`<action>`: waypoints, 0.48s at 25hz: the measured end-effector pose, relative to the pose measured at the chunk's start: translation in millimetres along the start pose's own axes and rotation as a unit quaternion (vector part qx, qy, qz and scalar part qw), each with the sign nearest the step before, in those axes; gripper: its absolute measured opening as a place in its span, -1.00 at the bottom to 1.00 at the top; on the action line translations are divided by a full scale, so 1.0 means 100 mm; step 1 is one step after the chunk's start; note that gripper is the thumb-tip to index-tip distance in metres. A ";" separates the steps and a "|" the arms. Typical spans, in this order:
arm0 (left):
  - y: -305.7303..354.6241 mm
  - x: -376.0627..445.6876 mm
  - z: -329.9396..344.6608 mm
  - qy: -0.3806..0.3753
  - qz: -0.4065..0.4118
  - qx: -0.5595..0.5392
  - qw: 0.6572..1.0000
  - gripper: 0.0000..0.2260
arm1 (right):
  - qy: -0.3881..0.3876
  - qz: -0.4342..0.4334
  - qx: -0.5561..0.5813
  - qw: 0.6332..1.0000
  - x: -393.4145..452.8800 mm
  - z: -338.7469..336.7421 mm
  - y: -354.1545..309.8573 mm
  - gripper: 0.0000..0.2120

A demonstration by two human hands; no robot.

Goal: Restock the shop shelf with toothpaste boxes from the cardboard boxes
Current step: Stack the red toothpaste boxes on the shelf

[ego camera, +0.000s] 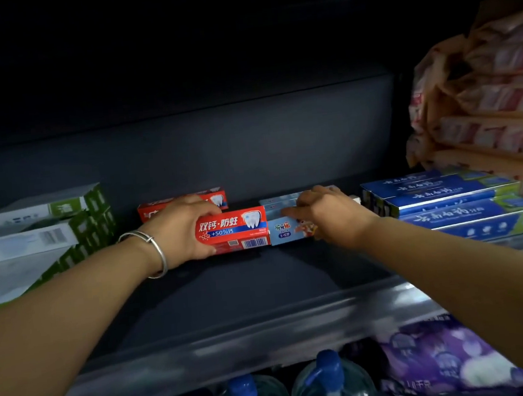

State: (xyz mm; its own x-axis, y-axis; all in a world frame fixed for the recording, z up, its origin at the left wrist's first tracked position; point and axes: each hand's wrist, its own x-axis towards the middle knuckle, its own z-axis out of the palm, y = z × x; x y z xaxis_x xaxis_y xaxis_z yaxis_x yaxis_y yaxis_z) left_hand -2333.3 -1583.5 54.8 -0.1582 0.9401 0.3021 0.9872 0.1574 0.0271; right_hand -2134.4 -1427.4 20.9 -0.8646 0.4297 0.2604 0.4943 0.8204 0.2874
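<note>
Left hand [181, 228] grips red "+50%" toothpaste box [232, 231]; right hand [326, 212] — seemingly — pinches pale box [284, 229] marked "3-12".

Dark shelf [230, 285] across mid-frame, bearing green-white boxes [31, 235] at left, red toothpaste boxes [235, 233] and pale blue boxes [289, 227] centre, stacked blue boxes [454, 200] at right.
</note>
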 end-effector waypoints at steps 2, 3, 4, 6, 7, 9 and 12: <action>-0.01 0.06 0.02 0.000 0.004 -0.005 1.000 -0.42 | 0.012 0.000 0.011 1.000 0.01 0.02 0.00 -0.46; -0.02 0.07 0.03 0.000 0.002 -0.009 1.000 -0.42 | 0.013 0.000 0.010 1.000 0.01 0.02 -0.02 -0.47; -0.02 0.08 0.03 0.000 -0.001 -0.013 1.000 -0.42 | 0.012 0.001 0.009 1.000 0.01 0.01 -0.04 -0.48; -0.01 0.09 0.03 0.001 -0.005 -0.015 1.000 -0.42 | 0.018 0.008 0.012 1.000 0.01 0.00 -0.08 -0.49; -0.01 0.09 0.03 0.001 -0.004 -0.011 1.000 -0.42 | 0.023 0.014 0.016 1.000 0.01 -0.01 -0.09 -0.50; -0.03 0.08 0.03 0.002 -0.005 -0.002 1.000 -0.43 | 0.030 0.022 0.015 0.999 0.03 -0.01 -0.10 -0.52; -0.09 0.06 0.03 -0.002 -0.017 0.000 1.000 -0.42 | 0.025 0.027 0.005 0.999 0.07 -0.01 -0.12 -0.51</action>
State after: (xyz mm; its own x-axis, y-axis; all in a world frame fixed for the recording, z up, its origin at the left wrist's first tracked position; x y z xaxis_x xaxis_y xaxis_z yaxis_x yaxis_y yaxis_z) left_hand -2343.7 -1578.2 53.4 -0.1913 0.9355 0.2970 0.9813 0.1889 0.0370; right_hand -2145.7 -1434.2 19.9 -0.8307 0.4552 0.3205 0.5397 0.7997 0.2631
